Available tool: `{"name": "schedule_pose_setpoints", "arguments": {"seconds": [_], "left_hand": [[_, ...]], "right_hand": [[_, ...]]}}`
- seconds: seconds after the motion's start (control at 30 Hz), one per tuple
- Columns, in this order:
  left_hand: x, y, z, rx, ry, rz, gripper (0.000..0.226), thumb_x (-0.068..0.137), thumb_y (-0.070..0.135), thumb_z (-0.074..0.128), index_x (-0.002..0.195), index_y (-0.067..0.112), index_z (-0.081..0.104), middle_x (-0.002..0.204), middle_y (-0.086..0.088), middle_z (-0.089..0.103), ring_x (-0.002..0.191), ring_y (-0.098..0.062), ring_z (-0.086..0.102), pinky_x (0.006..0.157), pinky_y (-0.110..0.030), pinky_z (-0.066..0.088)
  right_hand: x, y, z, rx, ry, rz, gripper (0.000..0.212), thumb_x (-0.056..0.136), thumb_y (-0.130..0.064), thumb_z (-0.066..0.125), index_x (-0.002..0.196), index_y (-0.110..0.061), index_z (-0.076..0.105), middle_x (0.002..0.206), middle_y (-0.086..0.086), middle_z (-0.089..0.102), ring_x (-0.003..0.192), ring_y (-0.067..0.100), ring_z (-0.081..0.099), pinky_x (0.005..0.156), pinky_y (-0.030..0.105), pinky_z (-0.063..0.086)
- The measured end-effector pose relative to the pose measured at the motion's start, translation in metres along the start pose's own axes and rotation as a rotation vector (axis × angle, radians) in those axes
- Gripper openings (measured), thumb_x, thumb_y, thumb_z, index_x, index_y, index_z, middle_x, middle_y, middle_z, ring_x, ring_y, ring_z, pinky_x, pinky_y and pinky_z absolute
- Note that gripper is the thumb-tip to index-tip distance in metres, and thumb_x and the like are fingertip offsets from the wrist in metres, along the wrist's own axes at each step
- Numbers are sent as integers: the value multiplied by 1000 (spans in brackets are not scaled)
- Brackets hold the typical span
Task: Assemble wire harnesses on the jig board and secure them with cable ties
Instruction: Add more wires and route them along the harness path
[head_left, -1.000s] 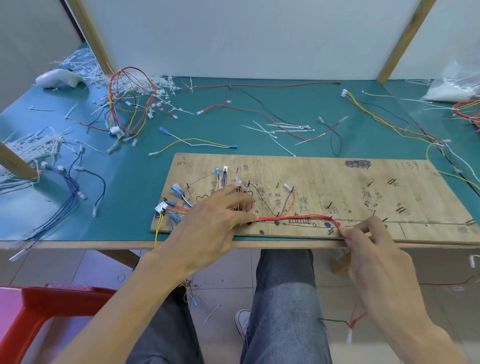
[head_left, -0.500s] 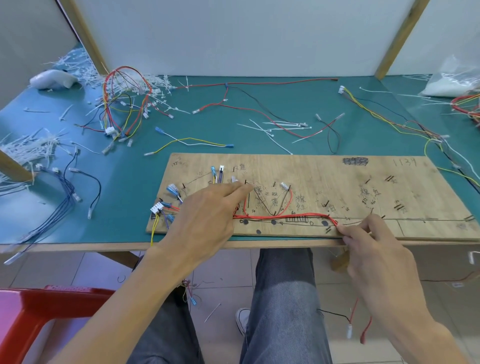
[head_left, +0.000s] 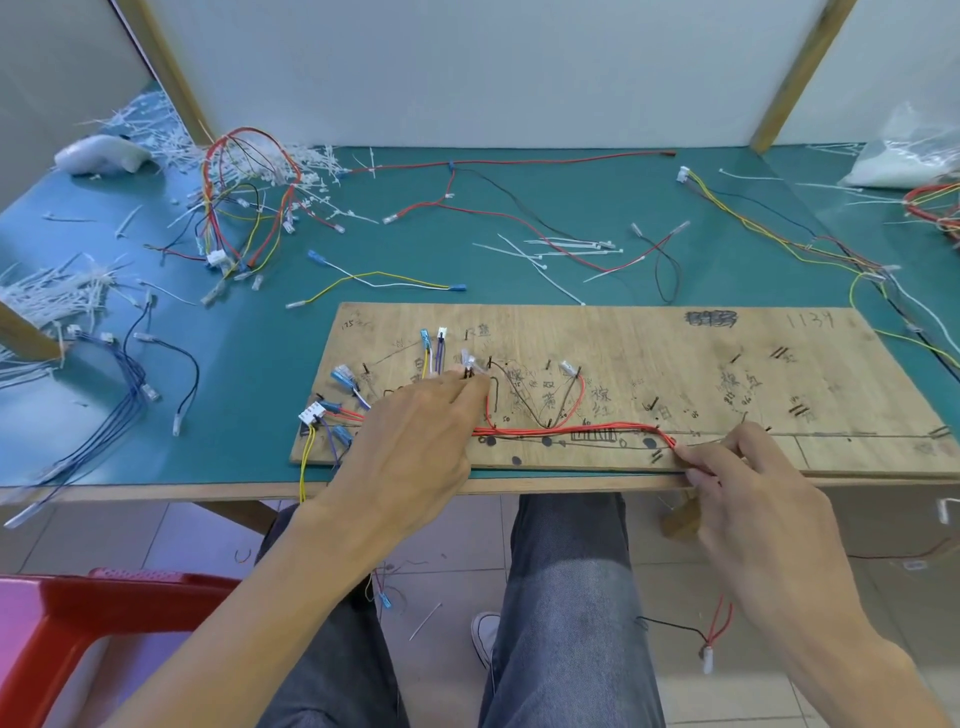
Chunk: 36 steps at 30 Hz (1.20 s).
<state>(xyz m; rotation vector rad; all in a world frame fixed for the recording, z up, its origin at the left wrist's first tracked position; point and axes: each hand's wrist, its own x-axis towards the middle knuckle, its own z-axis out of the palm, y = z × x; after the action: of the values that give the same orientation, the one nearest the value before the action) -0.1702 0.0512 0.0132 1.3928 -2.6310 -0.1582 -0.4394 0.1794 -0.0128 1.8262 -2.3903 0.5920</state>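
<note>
A wooden jig board (head_left: 675, 364) with pegs and pen marks lies on the green table. Red wires (head_left: 571, 429) run along its near edge, with a red loop (head_left: 574, 400) above them. My left hand (head_left: 415, 431) lies on the board's left part, fingers stretched toward a clear connector (head_left: 469, 360) at the pegs. My right hand (head_left: 737, 483) pinches the right end of the red wires at the board's front edge. Their loose ends (head_left: 709, 649) hang below the table. Blue and white connectors (head_left: 343, 376) sit at the board's left end.
Loose white cable ties (head_left: 566, 247) lie behind the board. A tangled harness (head_left: 244, 208) and tie offcuts (head_left: 52, 296) are at the back left, blue wires (head_left: 130, 384) at the left, yellow wires (head_left: 779, 234) at the right. A red stool (head_left: 78, 634) stands at the lower left.
My left hand has slid up the board, from the red wires' left end to the connector at the pegs. My right hand keeps its pinch on the wires' right end.
</note>
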Motion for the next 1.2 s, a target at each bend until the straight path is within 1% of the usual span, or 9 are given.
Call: {"name": "schedule_pose_setpoints", "arguments": {"seconds": [0.17,0.37,0.47,0.53,0.63,0.77,0.87,1.07,1.2], "left_hand": [[-2,7,-3,68,93,78,60,78,-1,69,136,13,61,110,0,70,99,-26,67,76,-36,55],[-5,2,3,-67,105,107,59,74,-13,66,129,9,66,128,-4,66,120,-26,61,99,-40,55],[-6,0,6,-91,91,114,60,76,-12,65,132,10,66,134,-3,63,129,-24,54,110,-37,46],[-6,-2,8,-93,94,112,56,79,-9,67,132,11,68,135,-1,65,132,-21,53,114,-30,37],[-6,-5,8,-98,87,116,51,84,-6,67,132,12,69,138,1,65,137,-20,50,115,-26,29],[-5,-5,7,-99,63,123,49,86,-4,68,132,12,70,138,1,65,137,-21,50,116,-30,33],[-6,-4,7,-99,53,117,50,86,-5,67,132,12,70,138,0,65,138,-22,50,116,-33,35],[-5,-5,7,-108,48,105,52,85,-6,66,133,13,70,138,1,65,139,-22,49,117,-35,37],[-6,-6,9,-113,68,112,51,84,-6,68,132,12,71,137,1,66,138,-23,50,115,-29,31]], "right_hand": [[1,-1,-7,-32,-5,37,19,91,-9,75,105,-23,77,95,-4,59,66,38,66,53,42,52],[2,4,-8,-8,-6,58,15,92,-15,77,101,-28,79,92,-8,66,73,35,70,57,37,51],[1,8,-8,20,15,71,15,89,-15,80,96,-28,80,91,-8,71,75,34,70,60,38,51],[0,10,-8,36,26,94,14,89,-17,79,94,-30,79,91,-8,72,77,34,70,62,41,54],[1,9,-11,79,21,109,11,89,-22,78,92,-33,77,87,-13,71,80,30,70,65,42,56],[5,1,-17,97,2,119,2,92,-37,73,91,-36,71,83,-17,66,80,25,68,64,37,51],[13,4,-19,11,-36,88,14,93,-51,67,91,-38,68,80,-17,64,81,25,65,60,33,42],[37,10,-17,96,-153,38,12,95,-45,71,88,-35,71,72,-15,65,73,20,61,61,35,47],[32,12,-12,160,-15,8,20,97,-42,70,83,-31,78,67,-12,62,65,20,58,59,37,49]]}}
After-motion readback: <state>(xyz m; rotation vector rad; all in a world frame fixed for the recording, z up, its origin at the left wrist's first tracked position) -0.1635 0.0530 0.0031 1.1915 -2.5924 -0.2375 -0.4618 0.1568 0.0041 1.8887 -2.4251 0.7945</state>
